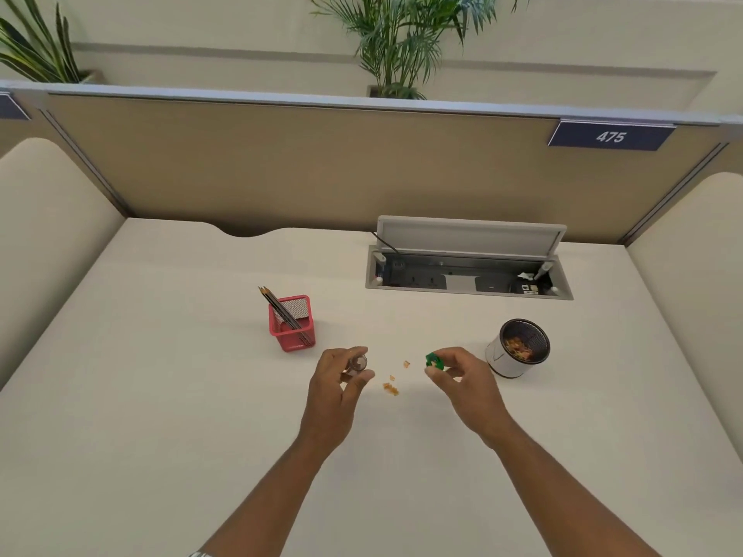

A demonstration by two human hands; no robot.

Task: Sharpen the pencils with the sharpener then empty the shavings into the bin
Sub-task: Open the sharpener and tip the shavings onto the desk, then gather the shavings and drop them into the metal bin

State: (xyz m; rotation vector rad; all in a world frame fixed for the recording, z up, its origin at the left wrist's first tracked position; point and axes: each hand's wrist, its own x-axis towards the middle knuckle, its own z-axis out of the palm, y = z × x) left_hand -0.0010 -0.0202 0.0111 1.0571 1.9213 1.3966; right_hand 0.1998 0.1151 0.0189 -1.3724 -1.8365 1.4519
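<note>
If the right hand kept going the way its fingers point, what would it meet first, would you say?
Probably the loose shavings on the desk, then the left hand; the right hand points leftward, though its height above the desk is unclear.

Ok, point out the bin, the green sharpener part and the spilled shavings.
bin (507, 361): head view, white side wall.
green sharpener part (434, 360): head view, its visible top.
spilled shavings (390, 389): head view, largest clump on the desk.

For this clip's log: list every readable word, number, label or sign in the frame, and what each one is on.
"475" — white digits on the dark blue sign fixed to the top edge of the desk partition, at right.
A small label on the dark item inside the open cable box is too small to read.
No readable text on the red pencil holder, the bin, or the sharpener parts in either hand.
</note>
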